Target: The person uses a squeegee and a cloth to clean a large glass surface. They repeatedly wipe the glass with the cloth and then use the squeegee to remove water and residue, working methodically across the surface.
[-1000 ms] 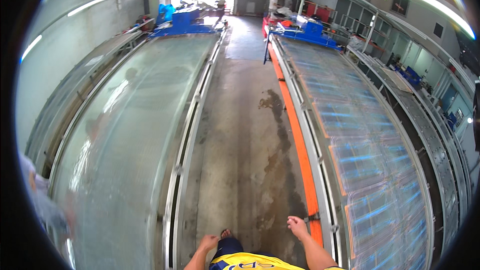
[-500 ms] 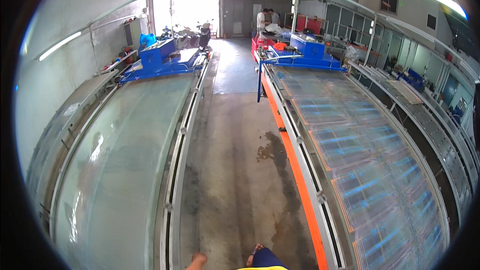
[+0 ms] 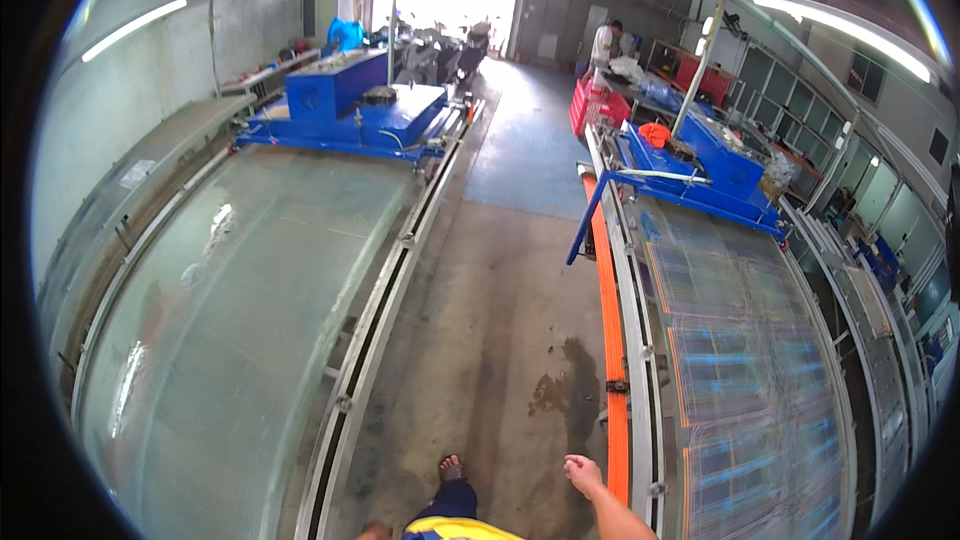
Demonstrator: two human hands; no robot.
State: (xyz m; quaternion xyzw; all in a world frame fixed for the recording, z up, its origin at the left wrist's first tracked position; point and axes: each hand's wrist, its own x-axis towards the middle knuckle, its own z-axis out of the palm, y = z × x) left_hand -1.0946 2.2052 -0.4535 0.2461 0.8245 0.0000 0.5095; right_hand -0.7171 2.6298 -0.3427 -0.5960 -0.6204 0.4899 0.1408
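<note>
My right hand (image 3: pixel 582 473) swings out over the floor aisle, beside the orange strip (image 3: pixel 609 340) along the right-hand table. Its fingers are loosely curled and nothing shows in them. At the lower edge, only a blurred bit of my left hand (image 3: pixel 375 531) is visible, its fingers hidden; it is nearest the metal rail (image 3: pixel 343 403) of the left-hand table. Neither hand touches anything that I can see. On the left stands a long table with a glossy pale green surface (image 3: pixel 250 340). The right-hand long table carries sheets with blue and orange lines (image 3: pixel 755 370).
Blue machine carriages stand across the left table (image 3: pixel 350 120) and the right table (image 3: pixel 690 165). A blue bar (image 3: pixel 583 225) juts into the aisle. Red crates (image 3: pixel 592 105), a person in a light shirt (image 3: pixel 605 43) and parked motorbikes (image 3: pixel 435 55) are farther off. A wet patch (image 3: pixel 570 380) marks the floor.
My view has moved forward along the aisle and turned, so the carriages look nearer. My right hand has come into view; my left hand has dropped back to the lower edge.
</note>
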